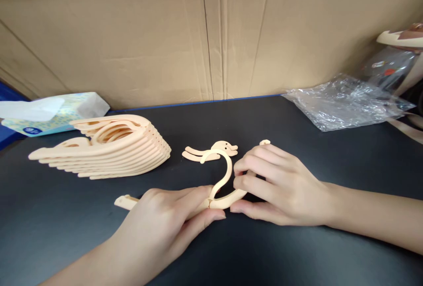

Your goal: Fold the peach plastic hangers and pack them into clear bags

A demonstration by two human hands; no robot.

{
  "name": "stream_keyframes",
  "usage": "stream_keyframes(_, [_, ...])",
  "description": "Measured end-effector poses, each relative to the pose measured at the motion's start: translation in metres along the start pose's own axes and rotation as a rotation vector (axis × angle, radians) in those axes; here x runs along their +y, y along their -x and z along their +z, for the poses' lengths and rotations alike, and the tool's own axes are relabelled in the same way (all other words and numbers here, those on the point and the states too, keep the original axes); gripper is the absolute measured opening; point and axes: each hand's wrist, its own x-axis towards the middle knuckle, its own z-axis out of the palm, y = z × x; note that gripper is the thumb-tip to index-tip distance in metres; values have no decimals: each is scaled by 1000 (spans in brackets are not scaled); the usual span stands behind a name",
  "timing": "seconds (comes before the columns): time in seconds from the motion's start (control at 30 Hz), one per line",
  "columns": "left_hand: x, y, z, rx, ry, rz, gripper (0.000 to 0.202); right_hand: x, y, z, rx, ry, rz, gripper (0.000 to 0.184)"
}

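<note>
A cream plastic hanger (225, 201) with a curved hook lies between my two hands, low over the black table. My left hand (165, 215) is closed around its left arm, thumb and fingers close to the base of the hook; the arm's end sticks out to the left. My right hand (277, 184) grips the right arm, whose tip shows above the knuckles. Just behind the hook, flat cream pieces (201, 153) with small dark holes lie on the table. Fingers partly hide both hanger arms.
A stack of cream hangers (132, 154) stands at the left, in front of a tissue box (76, 107). Crumpled clear plastic bags (343, 101) lie at the back right. A cardboard wall (148, 35) rises behind the black table (82, 233).
</note>
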Motion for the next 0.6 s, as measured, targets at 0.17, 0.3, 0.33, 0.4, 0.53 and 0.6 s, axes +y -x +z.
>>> stream_keyframes(0.17, [0, 2, 1, 2, -8, -2, 32, -1, 0, -1, 7, 18, -2, 28])
stream_keyframes(0.3, [-1, 3, 2, -23, 23, -15, 29, -2, -1, -2, 44, 38, 5, 27])
stream_keyframes(0.33, [-2, 3, 3, -25, 28, -17, 27, -2, -1, -3, 50, 39, 7, 27])
stream_keyframes(0.4, [-2, 3, 3, -23, 32, -15, 25, -2, -1, -3, 55, 37, 10, 26])
stream_keyframes(0.53, [-2, 3, 3, -24, 56, -11, 19, -2, -1, -4, 78, 33, 13, 19])
stream_keyframes(0.6, [-2, 3, 3, -22, 74, -13, 16, -1, -1, -5, 97, 36, 7, 18])
